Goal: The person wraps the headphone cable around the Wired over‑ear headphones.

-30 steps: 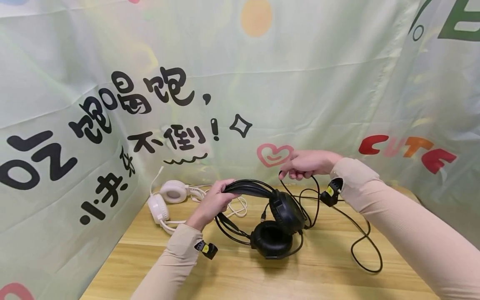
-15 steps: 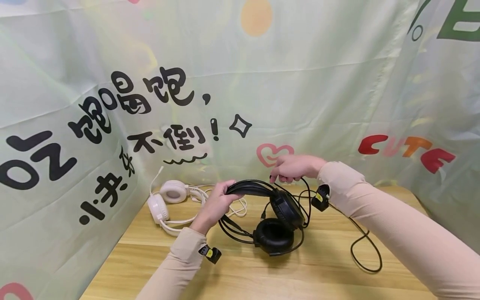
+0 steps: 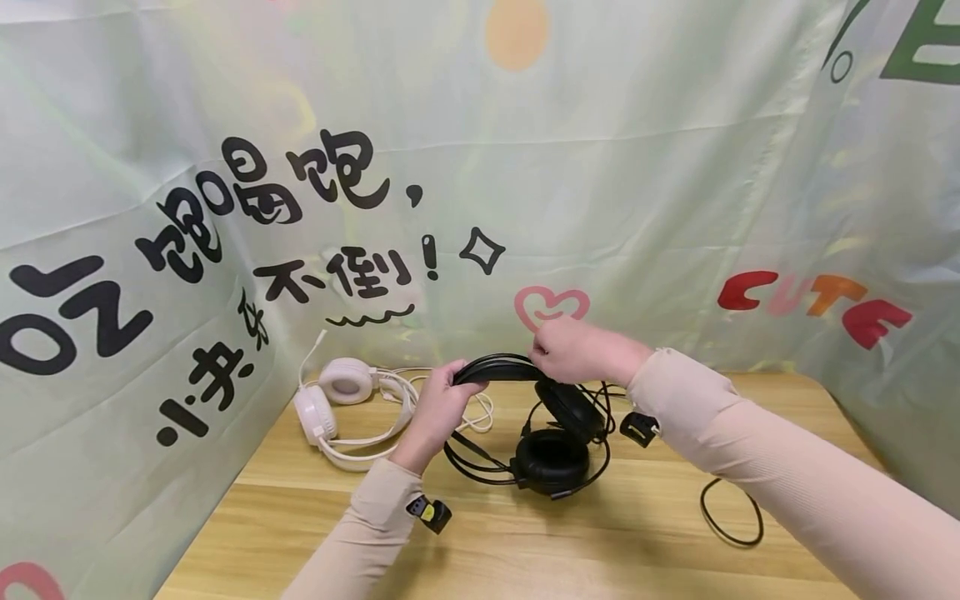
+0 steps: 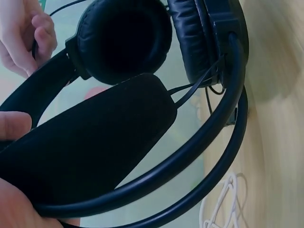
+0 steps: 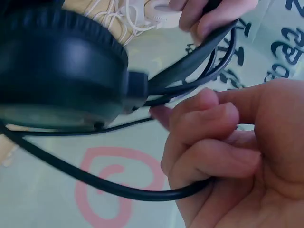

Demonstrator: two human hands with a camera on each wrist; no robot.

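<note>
My left hand [image 3: 437, 410] grips the black headset [image 3: 553, 462] by its headband, fingers over the top and thumb beneath. In the left wrist view the padded inner strap [image 4: 109, 128] runs out from between the fingers. The ear cups hang toward the right, one above the other, with the thin microphone boom below. My right hand [image 3: 583, 348] is close against the upper side of the headband. Its fingers are curled round the headset's black cable [image 5: 142, 194], which loops out from the palm in the right wrist view.
White headphones [image 3: 315, 414] with a raised microphone and a coiled white cable lie at the back left of the wooden table [image 3: 645, 533]. A loop of black cable [image 3: 731, 546] rests on the right side. A printed cloth [image 3: 420, 100] hangs round the back and sides.
My right hand has moved left and down with the cable, from behind the headset to the headband. The left hand has shifted slightly right, still holding the headband, and the ear cups have tilted.
</note>
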